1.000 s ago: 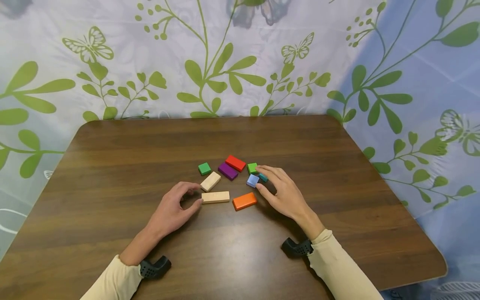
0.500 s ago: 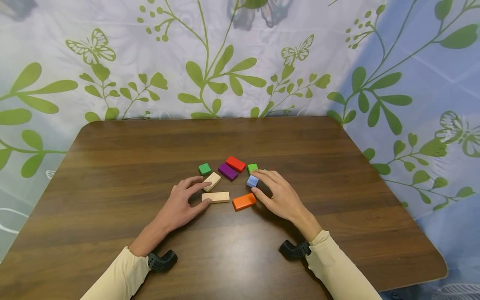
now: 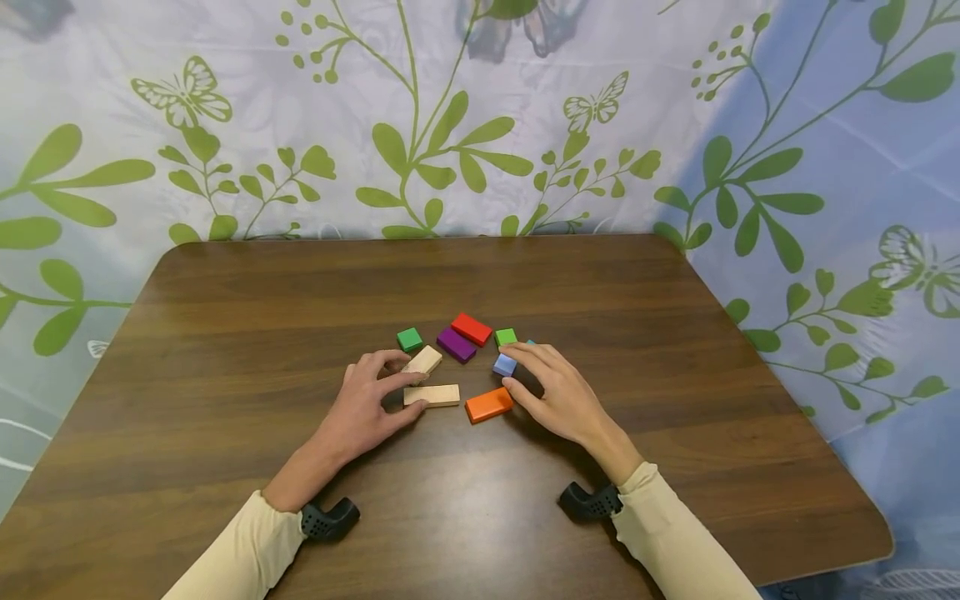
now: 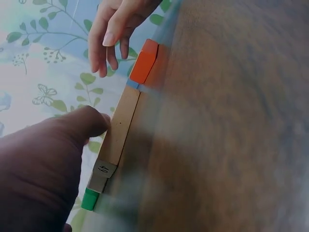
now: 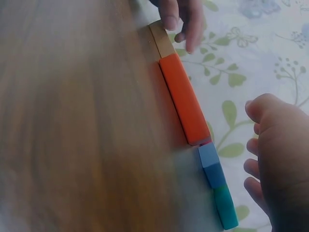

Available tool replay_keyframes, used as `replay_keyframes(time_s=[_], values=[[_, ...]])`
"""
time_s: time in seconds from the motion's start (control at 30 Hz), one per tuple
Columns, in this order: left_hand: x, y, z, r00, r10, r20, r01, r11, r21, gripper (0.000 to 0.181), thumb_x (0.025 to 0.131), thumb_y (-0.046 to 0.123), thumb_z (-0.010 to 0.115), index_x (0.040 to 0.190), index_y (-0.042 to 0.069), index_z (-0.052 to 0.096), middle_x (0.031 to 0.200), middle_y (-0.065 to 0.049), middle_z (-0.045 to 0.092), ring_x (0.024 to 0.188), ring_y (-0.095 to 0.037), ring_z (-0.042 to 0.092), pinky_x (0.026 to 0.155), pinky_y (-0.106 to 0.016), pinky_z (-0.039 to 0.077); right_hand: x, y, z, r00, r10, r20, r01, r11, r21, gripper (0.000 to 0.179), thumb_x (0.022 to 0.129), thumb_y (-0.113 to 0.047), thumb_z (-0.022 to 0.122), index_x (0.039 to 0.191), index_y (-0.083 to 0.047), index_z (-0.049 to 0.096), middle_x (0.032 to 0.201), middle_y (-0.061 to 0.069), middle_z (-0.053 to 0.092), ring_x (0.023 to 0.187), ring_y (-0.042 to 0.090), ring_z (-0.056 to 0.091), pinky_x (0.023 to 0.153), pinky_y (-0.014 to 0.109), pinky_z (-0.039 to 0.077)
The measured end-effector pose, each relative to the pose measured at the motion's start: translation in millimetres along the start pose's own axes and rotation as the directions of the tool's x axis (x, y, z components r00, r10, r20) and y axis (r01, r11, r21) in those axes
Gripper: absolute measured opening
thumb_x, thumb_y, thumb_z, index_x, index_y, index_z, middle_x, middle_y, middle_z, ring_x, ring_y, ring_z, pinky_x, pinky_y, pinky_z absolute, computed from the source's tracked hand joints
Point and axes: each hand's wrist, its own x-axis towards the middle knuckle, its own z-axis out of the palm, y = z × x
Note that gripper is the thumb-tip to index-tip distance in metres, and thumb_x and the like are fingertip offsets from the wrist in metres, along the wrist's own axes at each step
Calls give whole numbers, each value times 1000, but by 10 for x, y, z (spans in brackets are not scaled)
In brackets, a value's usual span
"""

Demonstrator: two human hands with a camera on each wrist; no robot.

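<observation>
From here I make out 1 marking: a dark 2-digit number (image 4: 104, 168), turned sideways, on the small end face of the long, pale, rectangular wooden block (image 4: 121, 128). The 1st digit looks like 4; the 2nd, blurred, could be 0 or 9.

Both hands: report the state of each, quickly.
Left hand: open at the nearer unpainted wooden block; whether it touches cannot be told.
Right hand: open, holding nothing, near the light-blue block.
</observation>
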Motion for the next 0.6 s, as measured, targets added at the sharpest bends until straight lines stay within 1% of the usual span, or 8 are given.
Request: replay_keyframes(time_s=[0.1, 0.2, 0.33, 0.47, 0.6], values=[[-1, 2, -14, 999, 36, -34, -35, 999, 31, 26, 78, 26, 92, 99, 15, 81, 109, -7, 63, 97, -24, 55, 80, -41, 35, 4, -18, 8, 1000, -14, -8, 14, 1000, 2, 46, 100, -29, 69, 141, -13, 62, 144, 3, 62, 131, 24, 57, 111, 50, 45], [-14, -4, -30, 999, 35, -36, -34, 999, 35, 25, 77, 26, 93, 95, 14, 80, 99, -3, 65, 90, -21, 56, 78, -39, 36, 15, -41, 27, 999, -34, -13, 34, 999, 11, 44, 100, -29, 69, 141, -12, 63, 143, 4, 63, 133, 27, 57, 113, 53, 42], [-46, -19, -51, 1000, 9, 6, -10, 1000, 18, 26, 78, 26, 92, 97, 15, 79, 97, -1, 70, 89, -20, 60, 79, -38, 39, 30, -65, 65, 998, -55, -12, 56, 998, 20, 43, 100, -27, 69, 139, -11, 64, 141, 5, 64, 134, 28, 57, 115, 55, 40], [-58, -34, -82, 999, 1, 48, -1, 1000, -10, 25, 80, 23, 91, 100, 14, 78, 98, 0, 73, 90, -19, 63, 80, -39, 43, 36, -63, 86, 998, -56, -11, 56, 998, 18, 43, 99, -26, 70, 138, -10, 65, 140, 6, 64, 133, 27, 58, 116, 55, 39], [-82, -26, -132, 998, -3, 66, 6, 999, -42, 25, 82, 20, 89, 102, 13, 77, 99, 2, 73, 87, -15, 63, 80, -39, 50, 35, -54, 79, 999, -49, -12, 49, 999, 15, 43, 99, -26, 71, 138, -10, 65, 140, 6, 65, 133, 27, 58, 115, 56, 38]])
